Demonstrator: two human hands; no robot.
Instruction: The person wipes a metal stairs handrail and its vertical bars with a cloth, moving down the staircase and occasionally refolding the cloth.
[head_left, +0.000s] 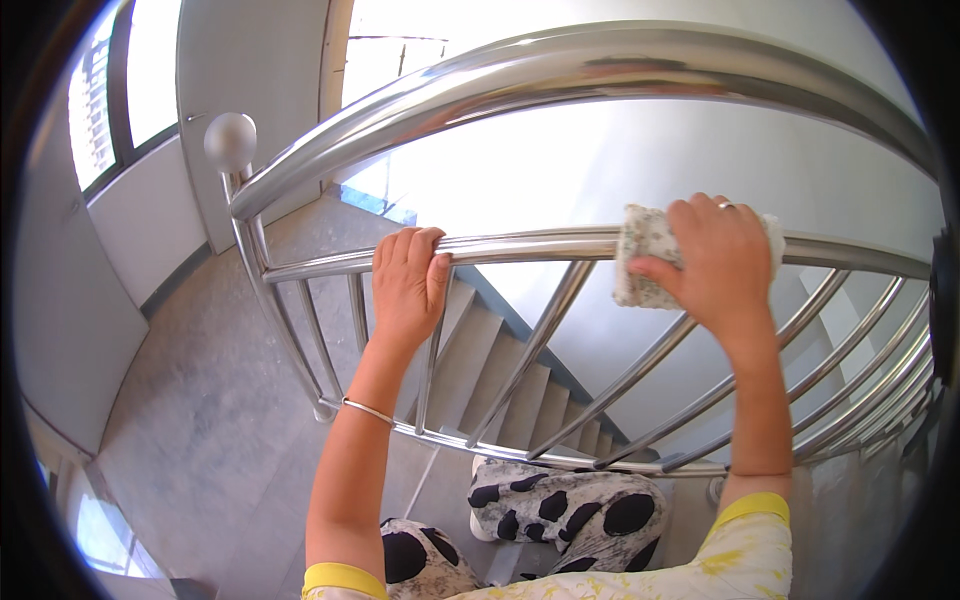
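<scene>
My right hand (716, 262) presses a folded, speckled pale cloth (641, 255) around the middle rail (532, 246) of a stainless steel stair railing. The cloth wraps over the rail, and its underside is hidden. Farther left on that same rail, my left hand (409, 281) rests with its fingers curled over the top. Above both hands runs the thick, shiny top handrail (585, 64). Slanting metal balusters (540, 337) reach down from the middle rail to a thin bottom rail (510, 452).
Beyond the railing, grey stairs (495, 352) descend beside a white wall (675, 165). A post with a ball cap (230, 144) ends the railing at left. Behind it are a grey door (251, 97) and a window (150, 71). My bent legs in spotted trousers (570, 506) are close below the railing.
</scene>
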